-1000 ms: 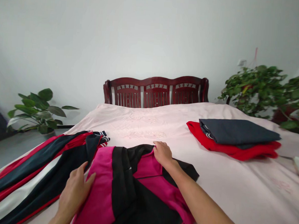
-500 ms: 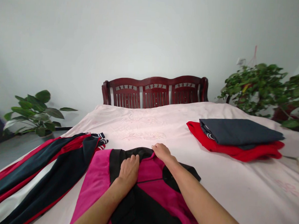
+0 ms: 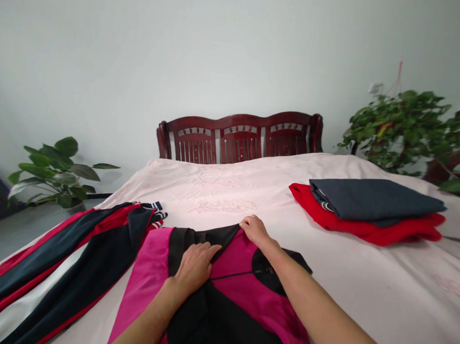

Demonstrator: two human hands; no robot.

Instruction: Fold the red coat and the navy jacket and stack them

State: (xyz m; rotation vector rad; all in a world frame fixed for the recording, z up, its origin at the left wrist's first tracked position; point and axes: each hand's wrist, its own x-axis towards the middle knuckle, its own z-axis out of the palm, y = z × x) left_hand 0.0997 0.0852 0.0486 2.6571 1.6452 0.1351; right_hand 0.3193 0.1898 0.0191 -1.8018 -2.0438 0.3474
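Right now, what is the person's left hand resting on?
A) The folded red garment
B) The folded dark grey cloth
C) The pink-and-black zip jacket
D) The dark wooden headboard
C. The left hand lies on the pink-and-black zip jacket, its fingers spread across the front.

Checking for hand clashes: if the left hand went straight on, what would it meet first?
Probably the right hand, resting on the collar of the pink-and-black jacket ahead of the left hand, though depth is hard to judge.
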